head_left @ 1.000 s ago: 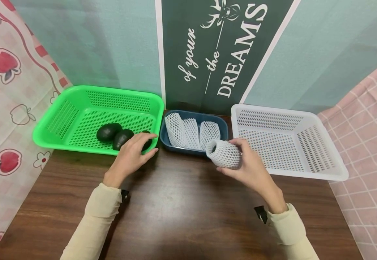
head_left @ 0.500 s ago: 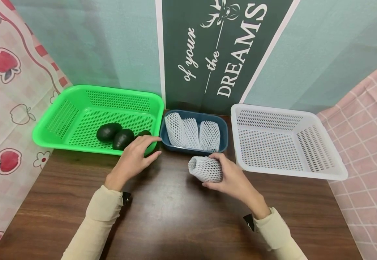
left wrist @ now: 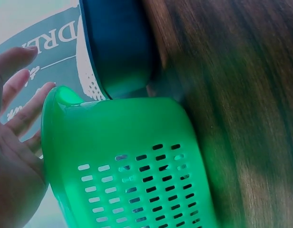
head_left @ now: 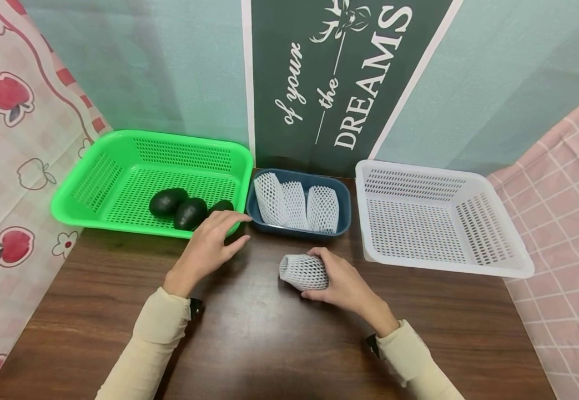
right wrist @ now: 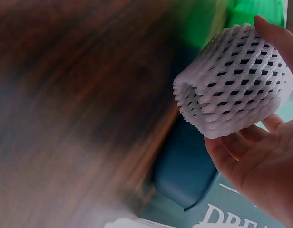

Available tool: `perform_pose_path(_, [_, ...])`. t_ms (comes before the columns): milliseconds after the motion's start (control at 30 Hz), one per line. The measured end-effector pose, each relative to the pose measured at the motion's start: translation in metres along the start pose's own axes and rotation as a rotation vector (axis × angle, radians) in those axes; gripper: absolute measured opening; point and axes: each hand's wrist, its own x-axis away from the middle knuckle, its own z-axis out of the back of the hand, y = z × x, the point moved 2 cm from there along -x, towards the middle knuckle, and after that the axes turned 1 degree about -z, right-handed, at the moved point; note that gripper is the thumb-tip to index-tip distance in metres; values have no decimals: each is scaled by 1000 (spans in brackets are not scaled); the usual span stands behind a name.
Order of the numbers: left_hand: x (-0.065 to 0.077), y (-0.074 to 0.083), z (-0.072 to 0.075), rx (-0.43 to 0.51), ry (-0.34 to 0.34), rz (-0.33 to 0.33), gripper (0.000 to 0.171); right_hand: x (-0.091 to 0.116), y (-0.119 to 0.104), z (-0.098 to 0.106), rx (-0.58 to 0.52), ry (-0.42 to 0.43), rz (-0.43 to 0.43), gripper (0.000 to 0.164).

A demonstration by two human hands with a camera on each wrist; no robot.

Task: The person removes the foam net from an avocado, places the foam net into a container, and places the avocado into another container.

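Note:
My right hand grips a white foam fruit net low over the table, thumb on one side and fingers on the other. In the right wrist view the net bulges round, with darkness showing through its mesh and its open end facing away from the palm. My left hand lies at the front right corner of the green basket, fingers loosely spread and holding nothing. Inside that basket are three dark avocados, the rightmost partly hidden behind the left hand.
A dark blue container with several white foam nets stands between the green basket and a white basket on the right. Behind them hangs a printed cloth. Brown tabletop stretches in front.
The right hand has carried the foam net left and toward the front, from beside the white basket to over the table. My left hand has shifted slightly right, uncovering more of the rightmost avocado.

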Motion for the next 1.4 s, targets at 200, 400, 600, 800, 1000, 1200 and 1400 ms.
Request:
perform_pose_path(200, [1,2,-2,-30,10,-30,32,0,2,-6,-15,-24,-28,83])
perform_pose_path(400, [0,5,-2,-44,15,-56,32,-1,4,-6,-29,-33,-60,85])
perform_pose_path(600, [-1,10,-3,-46,11,-71,30,-2,6,-5,-54,-60,-69,85])
perform_pose_path(800, [-2,18,-7,-50,-12,-111,30,-3,9,-5,-83,-47,-52,82])
perform_pose_path(1000, [-3,25,-14,1,-59,-131,30,-4,13,-4,-76,-47,-38,83])
perform_pose_path(1200, [-1,29,-28,67,-200,-70,29,-7,17,-2,-64,-65,-26,82])
perform_pose_path(1400, [-1,35,-45,125,-296,-19,28,-10,20,0,-64,-85,-10,80])
